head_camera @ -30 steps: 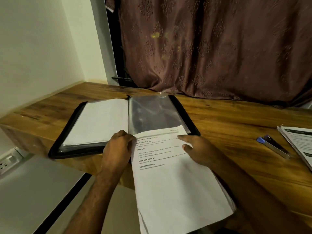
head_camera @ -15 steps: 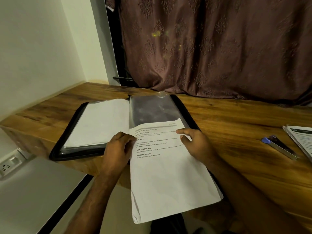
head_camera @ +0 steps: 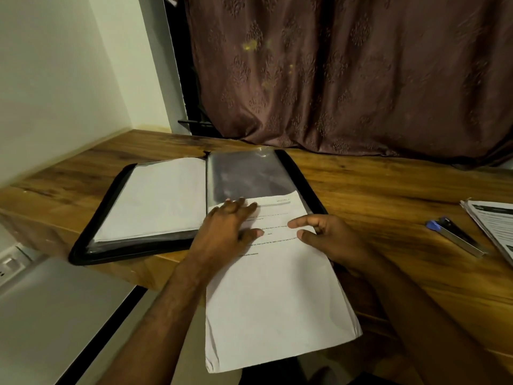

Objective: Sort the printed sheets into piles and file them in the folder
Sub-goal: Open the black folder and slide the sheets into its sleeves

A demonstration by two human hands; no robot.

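Observation:
A black folder (head_camera: 83, 245) lies open on the wooden table, with a white sheet in its left sleeve and a clear sleeve (head_camera: 249, 176) on its right page. A printed sheet (head_camera: 277, 295) has its top part inside that clear sleeve, and its lower half hangs over the table's front edge. My left hand (head_camera: 227, 232) lies flat on the sheet's upper left, fingers spread over the sleeve's opening. My right hand (head_camera: 330, 240) rests at the sheet's right edge, with thumb and forefinger straight and pointing left and the other fingers curled.
At the right edge of the table lies a pile of printed sheets (head_camera: 497, 226). A blue and metal stapler (head_camera: 455, 234) lies beside it. A brown curtain hangs behind the table. A white wall stands on the left, with a socket (head_camera: 8, 265) low down.
The sheet has slid farther up into the clear sleeve. My left hand opened out flat on top of it. My right hand slipped lower along the sheet's right edge.

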